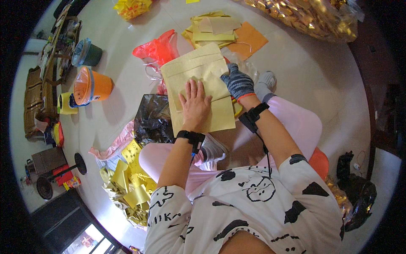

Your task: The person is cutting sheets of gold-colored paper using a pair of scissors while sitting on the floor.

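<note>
Several yellow paper sheets [198, 66] lie in a layered stack in front of me, with creases across the upper ones. My left hand [196, 103] is bare and rests flat on the stack, fingers spread. A striped grey knit glove covers my right hand [238, 82], which is at the stack's right edge; whether its fingers pinch the paper is hard to tell. Just below the glove, a yellow curved handle [237, 107] shows partly from under the sheets. Beyond the stack are more folded yellow papers [215, 33] and an orange sheet [249, 39].
A red plastic bag [158, 47] and a black plastic bag [153, 117] lie left of the stack. Crumpled yellow paper [133, 187] is heaped by my left knee. An orange bin [98, 85] and a green bin [92, 54] stand farther left. A bag of shiny gold pieces [311, 19] lies at upper right.
</note>
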{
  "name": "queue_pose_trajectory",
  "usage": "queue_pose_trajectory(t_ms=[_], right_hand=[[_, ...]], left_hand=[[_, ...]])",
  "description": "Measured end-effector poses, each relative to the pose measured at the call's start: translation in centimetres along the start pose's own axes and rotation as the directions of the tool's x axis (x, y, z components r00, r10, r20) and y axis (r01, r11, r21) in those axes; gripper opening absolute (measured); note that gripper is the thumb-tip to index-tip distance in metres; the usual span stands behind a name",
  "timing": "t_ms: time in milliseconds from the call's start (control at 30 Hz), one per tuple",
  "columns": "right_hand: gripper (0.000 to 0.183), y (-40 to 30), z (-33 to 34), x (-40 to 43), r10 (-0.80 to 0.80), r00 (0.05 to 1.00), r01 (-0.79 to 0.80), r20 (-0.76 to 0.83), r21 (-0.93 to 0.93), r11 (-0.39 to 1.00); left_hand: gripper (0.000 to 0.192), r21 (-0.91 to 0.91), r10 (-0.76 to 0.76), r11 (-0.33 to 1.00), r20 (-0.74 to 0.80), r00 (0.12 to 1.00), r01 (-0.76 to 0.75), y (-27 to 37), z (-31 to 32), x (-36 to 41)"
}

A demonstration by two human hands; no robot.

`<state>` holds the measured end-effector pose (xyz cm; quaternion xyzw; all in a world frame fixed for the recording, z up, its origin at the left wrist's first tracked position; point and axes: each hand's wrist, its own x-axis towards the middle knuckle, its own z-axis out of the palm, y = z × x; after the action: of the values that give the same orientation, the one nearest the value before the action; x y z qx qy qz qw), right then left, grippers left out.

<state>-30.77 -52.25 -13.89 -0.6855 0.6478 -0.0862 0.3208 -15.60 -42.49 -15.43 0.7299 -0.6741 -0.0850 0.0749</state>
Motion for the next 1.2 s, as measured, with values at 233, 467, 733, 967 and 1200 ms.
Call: queue_pose_trajectory(t_ms=[233,467,733,967,1200], right_hand=[[0.024,-0.7,1.1,-3.6,-0.818,0.574,0.736,0.031,-0.457,0.499],[0.024,-0.8,1.2,-2.7,-0.702,0.671,0.733,0.238,-0.353,0.581],[0.019,-0.7,1.9,-1.7,-0.707,0.654,0.74,0.269,-0.421,0.525],[0.024,-0.8,1.7,-1.8,-0.696,0.684,0.728,0.217,-0.265,0.633],[0.022,-2.1,1.9,-3.4,-0.816,0.55,0.708,0.18,-0.618,0.341]], left_hand=[[0.059,-0.017,-0.006,1.0,-0.019,1.0,0.006,-0.3,0.5,0.0],[0.051,-0.238,0.355,0.907,-0.014,0.935,-0.348,-5.3,-0.7,-1.0],[0.039,-0.062,0.539,0.839,-0.055,0.841,-0.541,-4.8,-2.7,-0.5],[0.038,0.055,0.546,0.838,-0.085,0.834,-0.543,-4.9,-0.6,0.3],[0.028,-0.04,0.402,0.912,-0.098,0.91,-0.408,-4.1,-2.1,0.0]])
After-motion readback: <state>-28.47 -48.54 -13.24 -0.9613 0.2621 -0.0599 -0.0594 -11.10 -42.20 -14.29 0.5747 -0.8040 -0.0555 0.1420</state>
